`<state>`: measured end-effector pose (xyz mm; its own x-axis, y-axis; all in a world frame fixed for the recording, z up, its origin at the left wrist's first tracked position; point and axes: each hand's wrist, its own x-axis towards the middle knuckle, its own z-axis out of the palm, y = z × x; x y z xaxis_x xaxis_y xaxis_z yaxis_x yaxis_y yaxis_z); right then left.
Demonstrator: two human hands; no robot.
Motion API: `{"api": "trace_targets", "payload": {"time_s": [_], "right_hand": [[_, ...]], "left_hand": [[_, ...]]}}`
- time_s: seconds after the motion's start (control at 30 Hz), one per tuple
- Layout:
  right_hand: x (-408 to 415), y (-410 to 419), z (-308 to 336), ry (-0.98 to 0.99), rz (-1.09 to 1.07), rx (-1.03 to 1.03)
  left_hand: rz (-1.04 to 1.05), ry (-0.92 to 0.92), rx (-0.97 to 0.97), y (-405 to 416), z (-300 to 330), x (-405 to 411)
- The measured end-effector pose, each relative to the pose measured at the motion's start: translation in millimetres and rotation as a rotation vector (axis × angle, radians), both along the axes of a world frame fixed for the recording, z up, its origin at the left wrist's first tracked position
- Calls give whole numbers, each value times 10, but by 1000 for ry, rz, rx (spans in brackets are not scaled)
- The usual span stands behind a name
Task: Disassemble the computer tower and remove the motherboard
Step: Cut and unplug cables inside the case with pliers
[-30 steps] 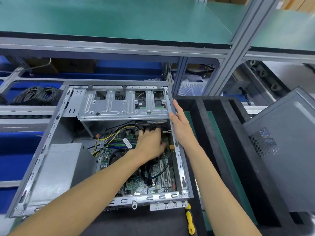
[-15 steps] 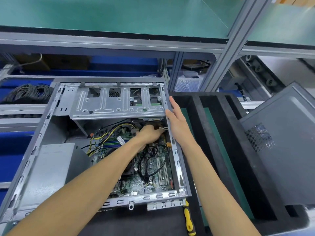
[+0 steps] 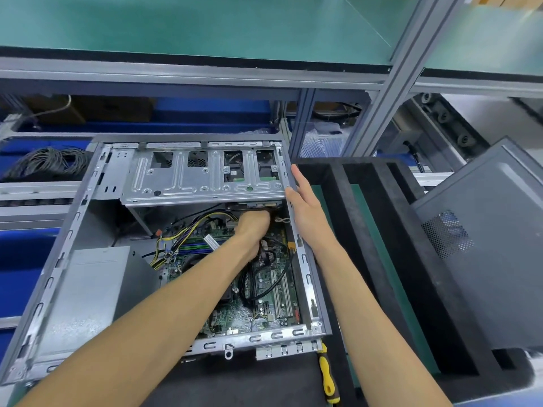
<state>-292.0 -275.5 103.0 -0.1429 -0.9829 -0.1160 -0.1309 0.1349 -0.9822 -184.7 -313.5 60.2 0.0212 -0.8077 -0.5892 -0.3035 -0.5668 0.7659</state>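
While the computer tower (image 3: 88, 289) lies open on the surface | left hand (image 3: 253, 227) reaches under drive cage (image 3: 202, 177) above motherboard (image 3: 264, 292), fingers hidden, grip unclear | right hand (image 3: 305, 207) flat, fingers straight against tower's right edge | screwdriver (image 3: 327, 377) below right forearm.

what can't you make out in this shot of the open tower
All in the head view:
- Left hand: its fingers reach under the drive cage, so what they touch or hold is hidden.
- Motherboard: the left forearm and black cables cover much of it.
- Screwdriver: only the yellow handle shows; the tip is behind the case frame.
- Right hand: its palm side faces away, against the case edge.
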Motion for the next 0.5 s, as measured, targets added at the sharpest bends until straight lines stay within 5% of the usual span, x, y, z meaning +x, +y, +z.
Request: {"api": "trace_targets", "payload": {"time_s": [0.33, 0.5], "right_hand": [[8, 9, 29, 36, 14, 4], [7, 25, 43, 126, 11, -14]], "left_hand": [[-433, -459, -304, 138, 21, 59], [-843, -598, -444, 346, 227, 376]]}}
